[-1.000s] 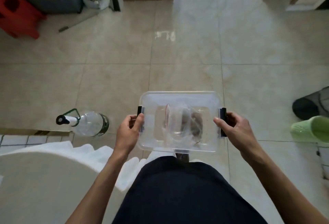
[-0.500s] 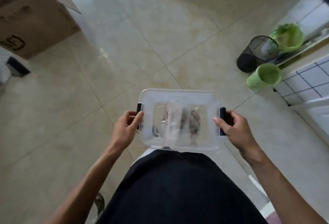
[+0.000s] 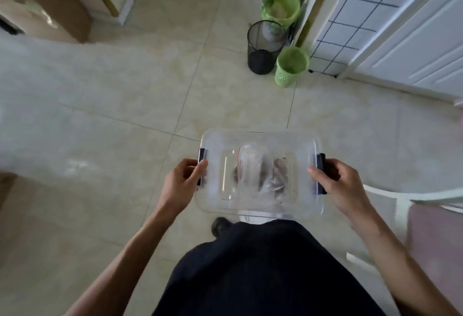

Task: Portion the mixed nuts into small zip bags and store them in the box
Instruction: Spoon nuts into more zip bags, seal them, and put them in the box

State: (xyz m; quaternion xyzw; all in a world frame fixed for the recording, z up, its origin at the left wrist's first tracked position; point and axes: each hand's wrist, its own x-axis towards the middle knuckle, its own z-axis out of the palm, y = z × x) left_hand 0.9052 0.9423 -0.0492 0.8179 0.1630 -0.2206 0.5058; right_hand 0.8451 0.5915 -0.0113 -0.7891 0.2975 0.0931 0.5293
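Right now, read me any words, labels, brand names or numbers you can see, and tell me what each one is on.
None can be read.
Clear lidded box, held by the left hand and right hand: no label shows.
Zip bags of nuts inside: no print shows.
Cardboard box: blurred, no text legible.

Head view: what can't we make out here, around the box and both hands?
- Bags inside the box: the cloudy lid and glare blur them; their count and seals cannot be told.
- Latches: the left hand and right hand cover them; clipped or not is unclear.
- Feet: the dark garment hides them, bar one shoe tip.
- Chair: cut by the right edge.
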